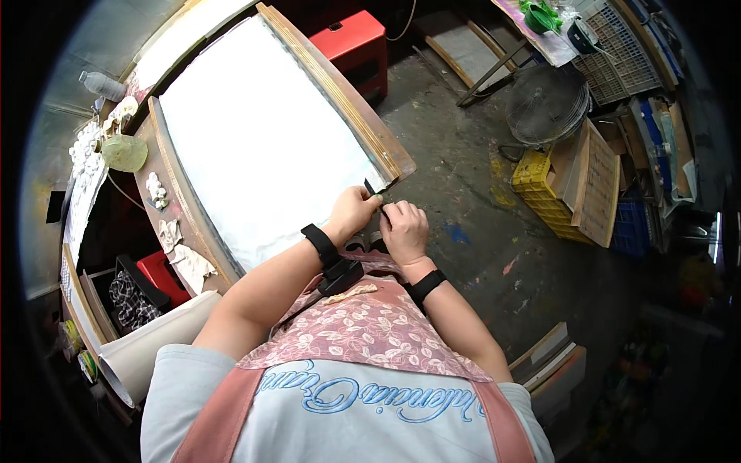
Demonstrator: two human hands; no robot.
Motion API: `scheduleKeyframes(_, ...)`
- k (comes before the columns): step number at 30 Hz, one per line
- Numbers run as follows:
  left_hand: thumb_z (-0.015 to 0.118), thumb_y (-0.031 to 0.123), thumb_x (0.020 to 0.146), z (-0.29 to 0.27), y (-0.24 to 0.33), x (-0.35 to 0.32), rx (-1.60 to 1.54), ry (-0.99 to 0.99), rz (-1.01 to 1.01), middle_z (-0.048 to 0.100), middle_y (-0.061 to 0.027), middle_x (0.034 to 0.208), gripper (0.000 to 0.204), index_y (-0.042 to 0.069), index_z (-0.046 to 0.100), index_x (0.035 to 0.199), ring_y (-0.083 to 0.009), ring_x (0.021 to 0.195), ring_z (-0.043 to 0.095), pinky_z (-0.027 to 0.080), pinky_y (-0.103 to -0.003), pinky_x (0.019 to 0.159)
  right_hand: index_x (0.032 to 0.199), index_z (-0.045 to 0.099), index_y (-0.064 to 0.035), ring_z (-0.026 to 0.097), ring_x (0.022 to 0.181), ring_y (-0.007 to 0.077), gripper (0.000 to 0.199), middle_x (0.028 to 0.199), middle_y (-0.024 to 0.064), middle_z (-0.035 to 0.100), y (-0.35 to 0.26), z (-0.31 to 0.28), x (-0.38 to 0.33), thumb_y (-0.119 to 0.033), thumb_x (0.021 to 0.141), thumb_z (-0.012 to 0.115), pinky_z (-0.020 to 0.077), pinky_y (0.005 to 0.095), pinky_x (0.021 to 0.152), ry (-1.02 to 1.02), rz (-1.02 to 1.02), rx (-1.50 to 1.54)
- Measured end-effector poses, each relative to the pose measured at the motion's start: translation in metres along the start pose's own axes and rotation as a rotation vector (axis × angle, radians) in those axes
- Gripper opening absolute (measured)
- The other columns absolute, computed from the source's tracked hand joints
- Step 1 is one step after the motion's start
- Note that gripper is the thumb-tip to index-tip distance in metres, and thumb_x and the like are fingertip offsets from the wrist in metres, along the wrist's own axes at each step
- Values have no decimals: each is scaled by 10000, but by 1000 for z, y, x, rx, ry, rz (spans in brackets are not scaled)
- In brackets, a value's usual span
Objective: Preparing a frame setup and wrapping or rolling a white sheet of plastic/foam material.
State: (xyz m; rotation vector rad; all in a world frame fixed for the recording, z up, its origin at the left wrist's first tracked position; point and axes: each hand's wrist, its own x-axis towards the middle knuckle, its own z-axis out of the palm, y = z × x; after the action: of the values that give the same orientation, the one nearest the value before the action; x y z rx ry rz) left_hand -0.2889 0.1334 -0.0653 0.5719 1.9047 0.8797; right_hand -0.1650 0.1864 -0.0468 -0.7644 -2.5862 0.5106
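A wide white sheet [262, 139] lies on a table between wooden strips. At its near right corner my left hand [356, 211] pinches a thin dark stick-like object [370, 186], whose exact kind I cannot make out. Its dark tip points away past my thumb, over the sheet's corner. Close on the right, my right hand [406, 228] has its fingers curled around the near end of the same object. Most of its length is hidden by my fingers. Beside the corner runs the right wooden strip [332, 89].
A red stool [351, 46] stands beyond the table. To the right are a floor fan [548, 104] and a yellow crate [544, 193] holding boards. A greenish jug [125, 153] and crumpled rags [189, 262] lie left of the sheet, near a large white roll [162, 343].
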Motion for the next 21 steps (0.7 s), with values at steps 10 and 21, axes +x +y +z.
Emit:
scheduleKeyframes(10, 559, 259, 796, -13, 19, -4, -150, -129, -182, 553, -30, 583, 260, 28, 546, 679, -108, 490, 523, 391, -218, 434, 801, 550, -38, 482, 530, 62, 134, 629, -11, 531, 19, 27, -20, -170, 802, 568, 396, 188, 499, -324, 939, 1275)
scheduleKeyframes(21, 537, 302, 757, -25, 6, 10, 410, 290, 213, 570, -143, 611, 296, 11, 561, 705, -269, 571, 559, 427, -350, 542, 788, 568, -69, 454, 528, 61, 113, 624, -29, 502, 21, 33, -19, -181, 796, 575, 402, 201, 516, -390, 1178, 1377)
